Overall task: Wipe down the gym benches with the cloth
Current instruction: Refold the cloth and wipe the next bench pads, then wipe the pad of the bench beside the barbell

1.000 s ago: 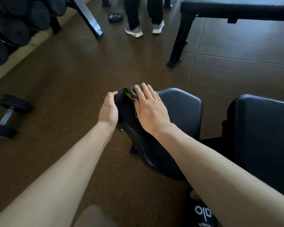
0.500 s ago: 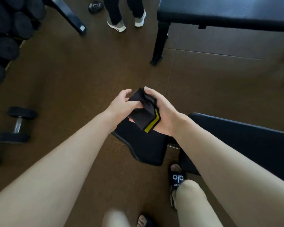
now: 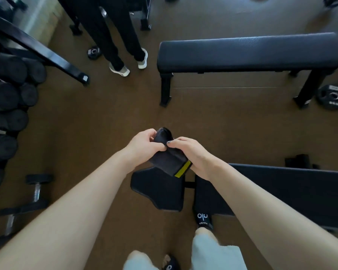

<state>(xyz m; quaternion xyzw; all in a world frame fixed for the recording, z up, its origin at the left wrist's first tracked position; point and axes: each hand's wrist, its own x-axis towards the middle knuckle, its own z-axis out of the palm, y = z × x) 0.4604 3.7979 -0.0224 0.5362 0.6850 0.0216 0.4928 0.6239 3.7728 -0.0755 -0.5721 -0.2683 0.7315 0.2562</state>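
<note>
Your cloth (image 3: pixel 167 161) is a soft, matt black fabric with one bright yellow woven stripe. The near bench (image 3: pixel 281 190) and the far bench (image 3: pixel 248 53) are padded in smooth black vinyl-like upholstery with a dull sheen, the far one on matt black metal legs. You stand on a rough, matt brown floor (image 3: pixel 105 117); the dumbbell (image 3: pixel 35 191) has a shiny metal handle and matt black ends.

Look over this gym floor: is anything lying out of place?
Yes. A weight plate lies flat on the floor by the far bench leg, a smaller plate lies near a bystander's shoes, and a dumbbell sits loose beside the rack. All are trip hazards.
</note>
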